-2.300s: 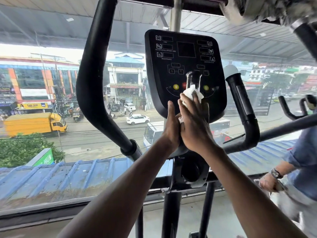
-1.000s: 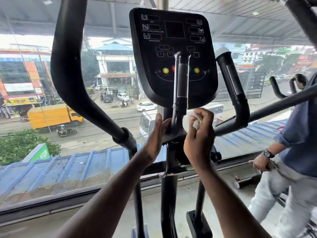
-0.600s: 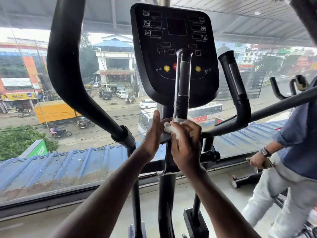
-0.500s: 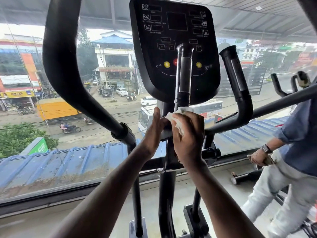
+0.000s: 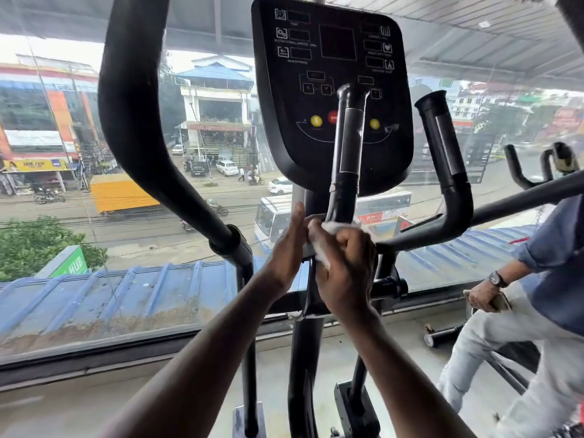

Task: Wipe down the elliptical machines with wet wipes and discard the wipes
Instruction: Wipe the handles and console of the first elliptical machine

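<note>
The black elliptical machine fills the view, its console point(image 5: 331, 64) at top centre. Below the console a short upright pulse grip point(image 5: 347, 147) rises from the fixed handlebar. My right hand point(image 5: 346, 267) grips a crumpled white wet wipe point(image 5: 325, 238) and presses it against the base of that grip, where the bar meets the centre post point(image 5: 303, 358). My left hand point(image 5: 287, 251) lies flat with straight fingers against the left side of the same joint. Most of the wipe is hidden under my right fingers.
A thick curved moving handlebar point(image 5: 139, 128) stands at the left, a second pulse grip point(image 5: 442, 147) at the right. A person in a blue shirt point(image 5: 550, 279) stands at the right edge, phone in hand. A window point(image 5: 94, 216) over a street lies ahead.
My right hand with the wipe has come down from the top of the pulse grip to its base and shifted left onto the joint. My left hand has stayed against the post.
</note>
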A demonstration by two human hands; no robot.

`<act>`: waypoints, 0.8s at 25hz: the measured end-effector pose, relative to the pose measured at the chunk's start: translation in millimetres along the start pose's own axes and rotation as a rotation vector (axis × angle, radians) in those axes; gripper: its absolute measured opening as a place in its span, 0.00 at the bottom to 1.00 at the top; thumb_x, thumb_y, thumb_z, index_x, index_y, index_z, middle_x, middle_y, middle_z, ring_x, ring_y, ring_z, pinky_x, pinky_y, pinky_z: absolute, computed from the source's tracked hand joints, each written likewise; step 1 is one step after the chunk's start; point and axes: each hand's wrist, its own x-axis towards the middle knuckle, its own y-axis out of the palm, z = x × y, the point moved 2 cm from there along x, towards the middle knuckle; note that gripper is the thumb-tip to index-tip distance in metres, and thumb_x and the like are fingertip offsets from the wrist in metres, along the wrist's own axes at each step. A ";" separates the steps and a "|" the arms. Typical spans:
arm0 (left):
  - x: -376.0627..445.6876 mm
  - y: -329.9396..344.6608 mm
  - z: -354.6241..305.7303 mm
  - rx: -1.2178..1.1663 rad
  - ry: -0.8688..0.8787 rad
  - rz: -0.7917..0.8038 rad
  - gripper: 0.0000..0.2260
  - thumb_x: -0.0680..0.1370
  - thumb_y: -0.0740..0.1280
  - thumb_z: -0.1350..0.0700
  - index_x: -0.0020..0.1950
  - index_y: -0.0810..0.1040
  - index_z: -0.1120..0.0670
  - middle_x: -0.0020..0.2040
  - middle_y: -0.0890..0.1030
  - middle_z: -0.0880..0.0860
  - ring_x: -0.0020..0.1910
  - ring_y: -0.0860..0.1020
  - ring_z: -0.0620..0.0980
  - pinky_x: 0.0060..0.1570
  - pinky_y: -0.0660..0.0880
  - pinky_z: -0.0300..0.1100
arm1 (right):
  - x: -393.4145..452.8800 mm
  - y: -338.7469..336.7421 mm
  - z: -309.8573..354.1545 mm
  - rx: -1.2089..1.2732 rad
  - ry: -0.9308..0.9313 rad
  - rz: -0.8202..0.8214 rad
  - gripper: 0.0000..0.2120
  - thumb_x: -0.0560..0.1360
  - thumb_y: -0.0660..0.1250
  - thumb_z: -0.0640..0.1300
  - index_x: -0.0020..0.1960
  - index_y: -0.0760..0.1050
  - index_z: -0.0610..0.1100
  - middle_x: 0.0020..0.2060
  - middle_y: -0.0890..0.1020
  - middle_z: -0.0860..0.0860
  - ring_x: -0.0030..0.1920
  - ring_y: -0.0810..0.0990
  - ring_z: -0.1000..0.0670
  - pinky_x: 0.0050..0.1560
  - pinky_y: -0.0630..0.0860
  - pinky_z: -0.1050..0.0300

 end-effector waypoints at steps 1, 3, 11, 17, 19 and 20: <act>-1.4 1.1 0.3 0.007 0.011 -0.007 0.29 0.80 0.48 0.37 0.55 0.81 0.55 0.48 0.85 0.52 0.51 0.82 0.48 0.51 0.77 0.39 | -9.2 -0.2 0.7 -0.026 -0.031 0.027 0.22 0.68 0.68 0.36 0.61 0.80 0.47 0.48 0.68 0.50 0.47 0.72 0.45 0.46 0.70 0.51; -5.0 6.0 0.9 -0.016 0.018 -0.046 0.23 0.83 0.53 0.45 0.54 0.80 0.60 0.48 0.85 0.53 0.49 0.82 0.46 0.49 0.77 0.37 | 0.7 -1.8 0.5 -0.016 0.028 0.022 0.22 0.67 0.68 0.36 0.60 0.79 0.48 0.49 0.70 0.51 0.48 0.72 0.46 0.47 0.69 0.52; -25.1 17.7 2.2 0.071 0.214 -0.387 0.06 0.78 0.66 0.52 0.46 0.77 0.54 0.47 0.78 0.60 0.43 0.77 0.47 0.44 0.75 0.43 | 17.8 -12.9 4.4 0.089 0.109 -0.047 0.09 0.68 0.72 0.36 0.44 0.75 0.45 0.44 0.79 0.49 0.46 0.75 0.43 0.46 0.72 0.48; -23.9 25.3 -2.7 0.121 0.281 -0.361 0.08 0.79 0.66 0.52 0.45 0.72 0.55 0.38 0.73 0.58 0.39 0.71 0.50 0.41 0.73 0.54 | 26.4 -32.3 -10.1 0.491 0.153 0.068 0.15 0.69 0.63 0.40 0.53 0.81 0.41 0.47 0.82 0.49 0.49 0.79 0.51 0.52 0.75 0.59; -19.8 20.5 -0.6 0.071 0.253 -0.409 0.07 0.79 0.65 0.55 0.45 0.71 0.56 0.38 0.74 0.55 0.38 0.72 0.50 0.40 0.73 0.53 | 26.8 -32.0 -14.7 0.741 0.418 -0.014 0.09 0.71 0.63 0.41 0.50 0.76 0.46 0.43 0.81 0.57 0.44 0.79 0.56 0.48 0.75 0.61; -18.5 16.4 2.9 0.041 0.236 -0.431 0.04 0.79 0.64 0.57 0.46 0.72 0.56 0.39 0.76 0.53 0.39 0.74 0.48 0.40 0.74 0.51 | 26.8 -29.5 -17.2 0.800 0.531 -0.072 0.06 0.71 0.65 0.43 0.49 0.72 0.48 0.41 0.79 0.59 0.42 0.79 0.57 0.46 0.75 0.60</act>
